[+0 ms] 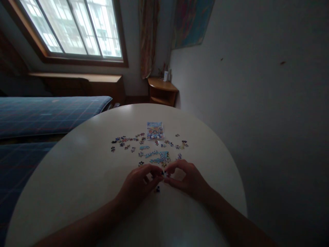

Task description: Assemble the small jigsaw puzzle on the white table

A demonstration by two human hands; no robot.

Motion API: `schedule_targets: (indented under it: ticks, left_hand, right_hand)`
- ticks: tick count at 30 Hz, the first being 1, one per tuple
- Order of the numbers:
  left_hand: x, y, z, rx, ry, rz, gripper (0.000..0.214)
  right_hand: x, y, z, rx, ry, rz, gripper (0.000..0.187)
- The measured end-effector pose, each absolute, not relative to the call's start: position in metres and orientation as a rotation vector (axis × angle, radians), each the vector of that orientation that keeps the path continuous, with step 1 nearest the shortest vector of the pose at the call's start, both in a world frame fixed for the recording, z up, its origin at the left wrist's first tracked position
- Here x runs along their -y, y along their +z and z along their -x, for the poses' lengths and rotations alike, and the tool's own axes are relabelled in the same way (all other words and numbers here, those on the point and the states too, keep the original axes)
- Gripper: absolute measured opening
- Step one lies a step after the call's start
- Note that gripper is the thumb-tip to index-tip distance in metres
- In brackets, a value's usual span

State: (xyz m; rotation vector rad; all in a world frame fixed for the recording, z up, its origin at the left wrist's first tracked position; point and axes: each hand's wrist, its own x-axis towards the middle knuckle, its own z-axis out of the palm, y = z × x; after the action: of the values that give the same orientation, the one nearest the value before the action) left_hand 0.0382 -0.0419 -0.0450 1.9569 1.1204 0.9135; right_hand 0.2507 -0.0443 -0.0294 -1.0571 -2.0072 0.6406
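My left hand [142, 181] and my right hand [187, 178] meet fingertip to fingertip over the near part of the round table. Between them is a small dark-and-white jigsaw puzzle piece [165, 174], pinched by the fingers of both hands; whether it is one piece or two joined I cannot tell. Just beyond lies a partly joined blue puzzle section [160, 157], with a yellowish piece [163, 164] at its near edge. A dark loose piece [157, 189] rests below my left fingertips. Another dark piece [141, 163] sits beyond my left hand.
The white round table [89, 164] carries several scattered pieces [124, 140] at the left and more pieces [183, 144] at the right. A printed picture sheet [155, 130] lies behind them. A plaid mattress [51, 115] stands left of the table, a wall [257, 120] to the right.
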Motion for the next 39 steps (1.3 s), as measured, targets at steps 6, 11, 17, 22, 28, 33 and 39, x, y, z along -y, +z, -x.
schedule_targets:
  ticks: [6, 11, 17, 22, 28, 33, 39]
  left_hand:
    - [0.044, -0.048, -0.037, -1.107, 0.899, -2.057, 0.007]
    - [0.043, -0.044, -0.03, -1.123, 0.874, -2.25, 0.01]
    - [0.04, -0.034, -0.012, -0.775, 0.665, -2.691, 0.012]
    - [0.04, -0.033, -0.01, -0.642, 0.531, -2.821, 0.014]
    - [0.041, -0.029, -0.01, -0.557, 0.507, -2.858, 0.005]
    - [0.04, -0.022, -0.007, -0.505, 0.473, -2.837, 0.01]
    - [0.04, -0.016, -0.006, -0.464, 0.442, -2.794, 0.011]
  right_hand:
    - [0.045, -0.03, -0.252, 2.031, 0.635, 1.058, 0.018]
    - [0.044, -0.032, -0.255, 2.081, 0.637, 1.087, 0.02]
    - [0.042, -0.036, -0.26, 2.178, 0.657, 1.04, 0.024]
    - [0.042, -0.037, -0.263, 2.258, 0.644, 1.055, 0.024]
    - [0.043, -0.035, -0.264, 2.295, 0.626, 1.068, 0.023]
    - [0.045, -0.032, -0.265, 2.315, 0.604, 1.108, 0.023]
    - [0.046, -0.029, -0.265, 2.341, 0.607, 1.113, 0.02]
